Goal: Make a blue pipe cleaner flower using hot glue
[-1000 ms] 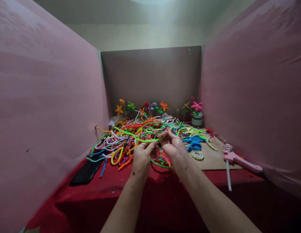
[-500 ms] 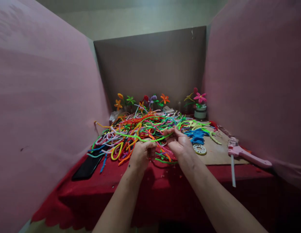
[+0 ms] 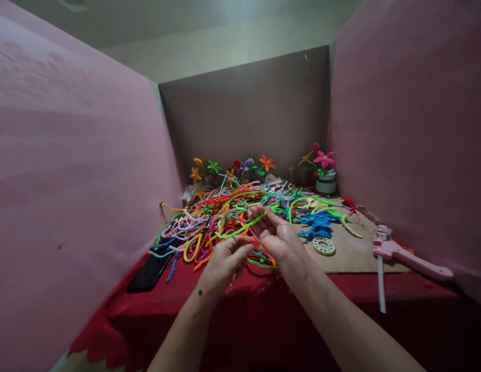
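Before the heap of multicoloured fuzzy pipe cleaners [image 3: 240, 199], the bare hands are apart: the right hand [image 3: 277, 235] pinches a bright green fuzzy strip [image 3: 242, 228] over the heap's near side, while the left hand [image 3: 227, 258] sits just below the strip, thumb parted from its fingers; whether it touches the strip I cannot tell. Right of the heap lie a flat white-and-yellow ring [image 3: 324, 246] and a pink plastic glue gun [image 3: 413, 262]

The hands [image 3: 281, 237] hide part of the pipe-cleaner pile [image 3: 240, 199].
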`<state>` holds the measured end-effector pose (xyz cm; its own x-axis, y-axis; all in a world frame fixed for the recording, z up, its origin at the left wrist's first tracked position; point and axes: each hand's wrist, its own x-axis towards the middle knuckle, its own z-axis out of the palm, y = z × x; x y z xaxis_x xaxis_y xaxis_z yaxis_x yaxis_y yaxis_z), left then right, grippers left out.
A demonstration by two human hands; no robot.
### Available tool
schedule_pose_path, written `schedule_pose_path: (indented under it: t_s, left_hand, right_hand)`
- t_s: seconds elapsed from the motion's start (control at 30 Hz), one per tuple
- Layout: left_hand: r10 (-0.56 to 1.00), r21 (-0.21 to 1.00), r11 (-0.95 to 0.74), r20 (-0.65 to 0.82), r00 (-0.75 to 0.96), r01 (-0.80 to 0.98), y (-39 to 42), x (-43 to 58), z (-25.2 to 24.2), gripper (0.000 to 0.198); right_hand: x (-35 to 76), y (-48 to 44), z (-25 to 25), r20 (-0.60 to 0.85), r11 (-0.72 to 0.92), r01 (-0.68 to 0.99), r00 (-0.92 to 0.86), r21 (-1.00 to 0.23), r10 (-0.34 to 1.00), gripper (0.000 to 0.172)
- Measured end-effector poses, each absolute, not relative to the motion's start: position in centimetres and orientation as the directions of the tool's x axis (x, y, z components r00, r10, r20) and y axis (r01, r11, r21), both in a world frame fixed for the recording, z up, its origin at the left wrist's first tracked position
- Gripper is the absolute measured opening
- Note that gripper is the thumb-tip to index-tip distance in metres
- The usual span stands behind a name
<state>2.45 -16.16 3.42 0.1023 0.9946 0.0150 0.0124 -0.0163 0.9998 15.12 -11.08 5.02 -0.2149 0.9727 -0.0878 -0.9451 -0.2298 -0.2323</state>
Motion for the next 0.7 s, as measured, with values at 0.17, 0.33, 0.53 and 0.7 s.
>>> schedule_pose_path:
  t_s: [0.17, 0.33, 0.53, 0.7]
  left_hand:
    - [0.994, 0.848, -0.105, 0.111, -0.020, -0.520, -14.3, 3.4, 4.1, 0.025]
    - [0.968, 0.752, -0.252, 0.181, -0.176, -0.610, -11.7, 3.8, 5.2, 0.019]
    - [0.947, 0.719, -0.319, 0.223, -0.229, -0.618, -10.0, 4.7, 5.0, 0.020]
    - [0.963, 0.782, -0.267, 0.232, -0.135, -0.564, -9.4, 6.3, 4.8, 0.021]
  right_hand:
    - [14.5, -10.8, 4.5, -0.085, -0.290, -0.920, -0.278, -0.264, 0.957, 0.024]
    - [14.7, -9.7, 4.2, -0.093, -0.282, -0.907, -0.266, -0.311, 0.959, 0.022]
    - [15.6, -8.5, 4.7, -0.043, -0.211, -0.884, -0.212, -0.418, 0.976, 0.017]
    - [16.4, -7.6, 4.8, 0.004, -0.122, -0.838, -0.147, -0.532, 0.989, 0.019]
